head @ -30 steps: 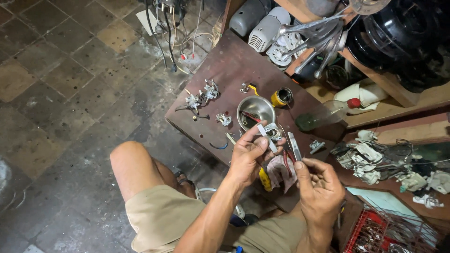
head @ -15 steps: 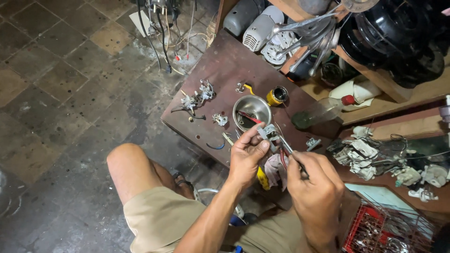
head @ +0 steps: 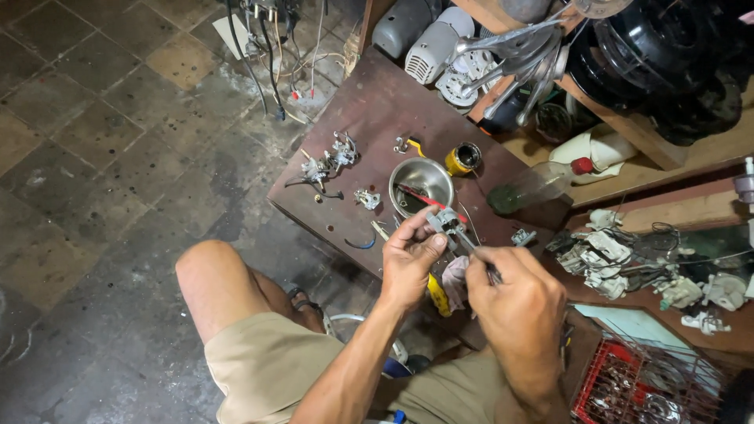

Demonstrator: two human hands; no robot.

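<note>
Over the near edge of the dark reddish-brown wooden table, the left hand is pinching a small grey metal mechanical part, fingers closed on it, lifting it clear of the clutter, probably for a better view. Right hand is gripping a thin metal tool, fingers wrapped shut round the handle, tip angled up into the part; exact contact too small to tell. Just behind the part, a round shiny steel bowl is holding a red-handled tool, likely kept within reach. Similar small metal assemblies are lying spread at the table's left, well apart from the hands. A yellow-wrapped cylinder is standing beside the bowl.
</note>
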